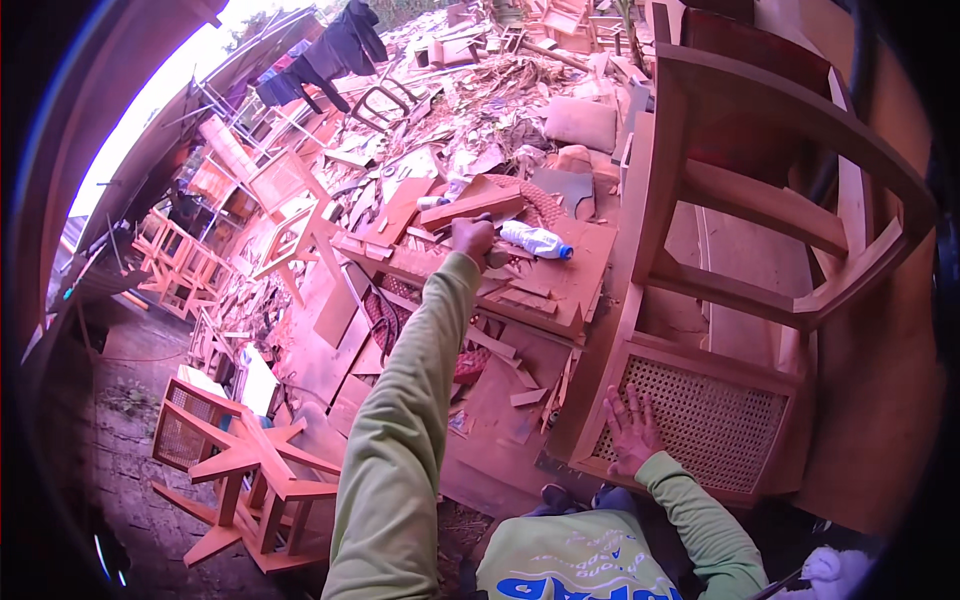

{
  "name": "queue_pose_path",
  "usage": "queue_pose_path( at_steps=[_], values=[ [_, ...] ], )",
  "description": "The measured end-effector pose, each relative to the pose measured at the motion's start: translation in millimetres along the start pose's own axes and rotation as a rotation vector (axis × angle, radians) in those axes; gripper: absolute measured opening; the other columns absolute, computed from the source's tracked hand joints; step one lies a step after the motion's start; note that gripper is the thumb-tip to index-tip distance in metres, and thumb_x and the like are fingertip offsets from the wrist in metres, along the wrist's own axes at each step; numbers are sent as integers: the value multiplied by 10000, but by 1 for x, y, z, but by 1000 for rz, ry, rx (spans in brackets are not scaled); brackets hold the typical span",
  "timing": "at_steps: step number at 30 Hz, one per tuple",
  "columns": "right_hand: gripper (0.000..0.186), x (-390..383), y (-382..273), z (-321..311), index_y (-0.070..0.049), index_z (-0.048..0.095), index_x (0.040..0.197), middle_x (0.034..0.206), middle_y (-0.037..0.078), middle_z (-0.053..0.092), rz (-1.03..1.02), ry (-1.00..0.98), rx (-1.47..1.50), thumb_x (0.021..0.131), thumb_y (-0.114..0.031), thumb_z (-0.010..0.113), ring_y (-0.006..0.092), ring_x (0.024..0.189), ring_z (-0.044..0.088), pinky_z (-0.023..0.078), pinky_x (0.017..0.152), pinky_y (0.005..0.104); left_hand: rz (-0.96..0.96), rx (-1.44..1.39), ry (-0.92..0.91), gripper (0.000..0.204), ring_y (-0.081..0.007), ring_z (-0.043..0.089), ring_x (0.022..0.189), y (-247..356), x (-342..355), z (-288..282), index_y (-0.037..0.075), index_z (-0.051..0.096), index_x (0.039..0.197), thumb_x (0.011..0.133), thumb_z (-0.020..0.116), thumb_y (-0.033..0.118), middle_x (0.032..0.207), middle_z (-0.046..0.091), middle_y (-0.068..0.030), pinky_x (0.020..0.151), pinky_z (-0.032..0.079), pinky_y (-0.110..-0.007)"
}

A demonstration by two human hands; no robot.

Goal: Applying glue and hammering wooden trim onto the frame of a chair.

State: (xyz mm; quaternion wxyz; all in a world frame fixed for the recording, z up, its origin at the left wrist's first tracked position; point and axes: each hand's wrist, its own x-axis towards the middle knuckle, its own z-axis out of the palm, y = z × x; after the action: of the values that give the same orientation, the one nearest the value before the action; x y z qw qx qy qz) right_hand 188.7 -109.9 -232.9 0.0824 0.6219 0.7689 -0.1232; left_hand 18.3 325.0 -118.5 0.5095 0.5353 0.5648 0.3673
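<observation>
My left hand (473,238) reaches out over a low wooden worktable (590,270), its fingers closed. What it grips is too small and partly hidden to make out. Right beside it lie a wooden block (480,206) and a white plastic bottle (532,240) with a blue cap. My right hand (632,432) rests with fingers spread on the woven cane seat (715,420) of a wooden chair (648,200). The chair lies near me on the right, its curved frame pointing away.
Wood offcuts (525,297) litter the worktable. At lower left stand bare wooden chair frames (260,470); more chair frames (175,265) are stacked farther left. A heap of wood scraps (490,90) covers the ground beyond. Dark clothes (335,50) hang at the far left.
</observation>
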Motion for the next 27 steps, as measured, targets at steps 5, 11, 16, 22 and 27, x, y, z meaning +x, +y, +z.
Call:
queue_pose_path(
  at_steps=[5, 11, 16, 22, 27],
  values=[
    [1428, 6, -8, -5, -9, 187, 1644, 1739, 211, 35, -94, 89, 16, 568, -642, 879, 494, 1587, 0, 43, 1269, 642, 41, 357, 443, 302, -247, 676, 710, -95, 113, -27, -164, 651, 1035, 806, 593, 24, 922, 664, -192, 476, 545, -433],
    [1389, -3, 6, 1, -18, 201, 1643, 1740, 200, 40, 3, 4, 90, 583, -594, 889, 484, 1589, 13, 46, 1277, 631, -70, 986, 190, 538, -406, 658, 1234, -79, 53, 74, -130, 684, 1211, 777, 701, 188, 1317, 645, -333, 1070, 512, -381],
    [1336, -5, 8, -7, -8, 200, 1643, 1740, 203, 58, 16, 13, 88, 632, -605, 839, 481, 1591, 21, 29, 1279, 614, 149, 1282, -159, 465, -424, 709, 1096, 1, 33, 57, -46, 723, 1158, 794, 716, 244, 1168, 718, -288, 956, 566, -446],
    [1348, -1, 2, -3, -6, 168, 1652, 1743, 213, 31, 22, 13, 54, 627, -577, 833, 464, 1598, 2, 24, 1282, 599, 238, 360, -585, 248, -91, 642, 719, 50, -150, 37, 6, 636, 1216, 1038, 550, 154, 945, 727, -88, 575, 516, -231],
    [1394, 2, 1, -2, 6, 139, 1649, 1743, 204, 22, -7, -7, 122, 591, -512, 884, 458, 1598, -12, 29, 1285, 601, 349, 411, -542, 278, -162, 701, 911, -90, -288, 33, 6, 626, 1276, 1036, 612, 145, 1035, 733, -115, 778, 554, -287]
  ],
)
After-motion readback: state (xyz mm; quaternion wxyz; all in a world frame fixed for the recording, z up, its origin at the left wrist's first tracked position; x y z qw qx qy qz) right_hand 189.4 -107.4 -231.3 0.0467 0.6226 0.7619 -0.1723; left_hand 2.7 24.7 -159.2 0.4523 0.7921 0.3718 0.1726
